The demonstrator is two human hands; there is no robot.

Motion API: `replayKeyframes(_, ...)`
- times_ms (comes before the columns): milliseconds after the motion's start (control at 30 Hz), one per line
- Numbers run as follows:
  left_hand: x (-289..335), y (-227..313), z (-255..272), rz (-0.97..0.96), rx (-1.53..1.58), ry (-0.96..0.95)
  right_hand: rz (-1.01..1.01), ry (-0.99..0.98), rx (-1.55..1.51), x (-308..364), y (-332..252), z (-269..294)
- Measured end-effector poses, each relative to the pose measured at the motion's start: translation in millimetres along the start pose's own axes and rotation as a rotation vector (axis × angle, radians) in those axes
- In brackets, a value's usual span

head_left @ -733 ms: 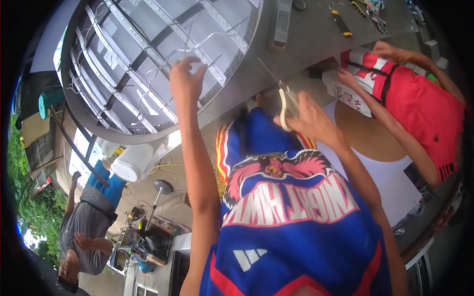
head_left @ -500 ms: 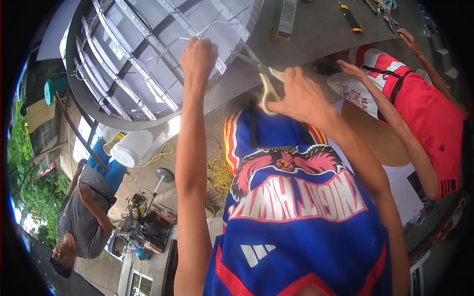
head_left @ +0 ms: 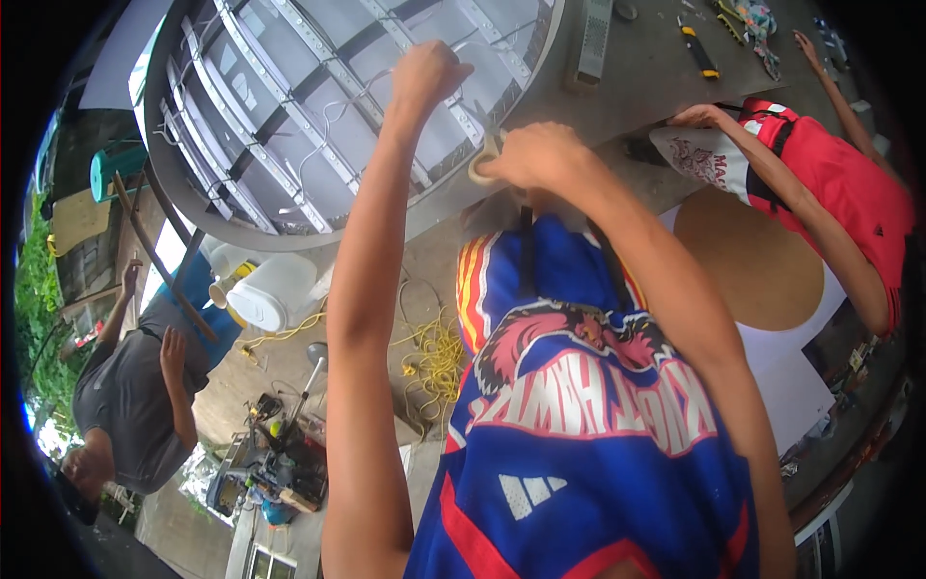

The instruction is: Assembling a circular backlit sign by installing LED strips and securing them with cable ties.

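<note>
A large round light box (head_left: 357, 232) with a grey rim lies face up before me, rows of white LED strips (head_left: 280, 82) and thin pale wires (head_left: 338, 111) inside it. My left hand (head_left: 424, 77) is closed above the strips, its thumb sticking out; what the fingers hold, if anything, is hidden. Scissors (head_left: 485, 160) with cream handles are in my right hand (head_left: 542, 154), at the near right rim. Their blades point toward the strips and are hard to make out.
A perforated metal power supply (head_left: 591, 43) and a yellow-black utility knife (head_left: 698, 50) lie on the table. At right, a person in red (head_left: 839, 183) stands close; another in grey (head_left: 135, 405) is at left. White jugs (head_left: 275, 289) and tangled yellow cord (head_left: 434, 357) lie below.
My left hand has moved up and right over the light box. My right hand has shifted up and left with the scissors, bringing them to the rim. The person in grey has moved an arm.
</note>
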State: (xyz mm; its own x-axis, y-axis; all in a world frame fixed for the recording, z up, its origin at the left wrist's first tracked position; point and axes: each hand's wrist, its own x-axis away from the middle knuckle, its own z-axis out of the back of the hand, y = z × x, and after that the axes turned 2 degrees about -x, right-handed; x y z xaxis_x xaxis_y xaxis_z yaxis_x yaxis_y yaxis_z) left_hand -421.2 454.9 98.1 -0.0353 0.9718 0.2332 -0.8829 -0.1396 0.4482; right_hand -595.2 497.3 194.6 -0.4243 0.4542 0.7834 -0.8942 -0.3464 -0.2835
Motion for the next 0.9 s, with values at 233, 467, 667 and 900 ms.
replayKeyframes(233,7,-6,-3,-0.089,0.096,-0.003,-0.151,-0.04,-0.106,-6,-26,-10)
replayKeyframes(467,5,-1,0,-0.184,0.094,-0.049,-0.218,0.064,-0.184,-8,-28,-20)
replayKeyframes(667,-4,-1,3,-0.314,0.084,-0.058,-0.262,0.039,-0.156,-18,-30,-9)
replayKeyframes(900,-13,-2,3,-0.329,0.073,-0.068,-0.252,0.043,-0.173,-20,-21,-12)
